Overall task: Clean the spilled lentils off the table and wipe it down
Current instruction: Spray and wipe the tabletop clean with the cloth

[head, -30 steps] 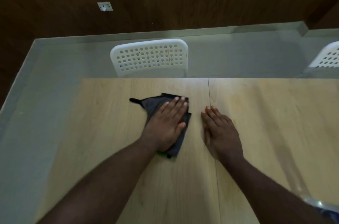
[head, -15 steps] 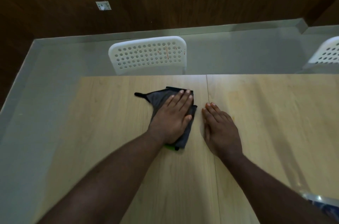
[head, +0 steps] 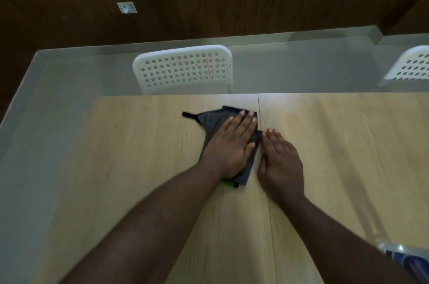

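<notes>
A dark grey cloth (head: 210, 120) with a green edge lies on the light wooden table (head: 139, 156), close to its far edge. My left hand (head: 232, 145) presses flat on the cloth with straight fingers. Just right of it, my right hand (head: 281, 163) rests flat on the bare tabletop beside the seam between the two table halves, its fingertips next to the cloth's right edge. I see no lentils on the table.
A white perforated chair (head: 183, 70) stands behind the table's far edge, and a second white chair (head: 411, 67) is at the far right. A clear plastic object (head: 404, 255) shows at the bottom right corner. Grey floor lies to the left.
My left hand has pushed the cloth farther from me and a little to the right, up against the seam. My right hand has stayed in place.
</notes>
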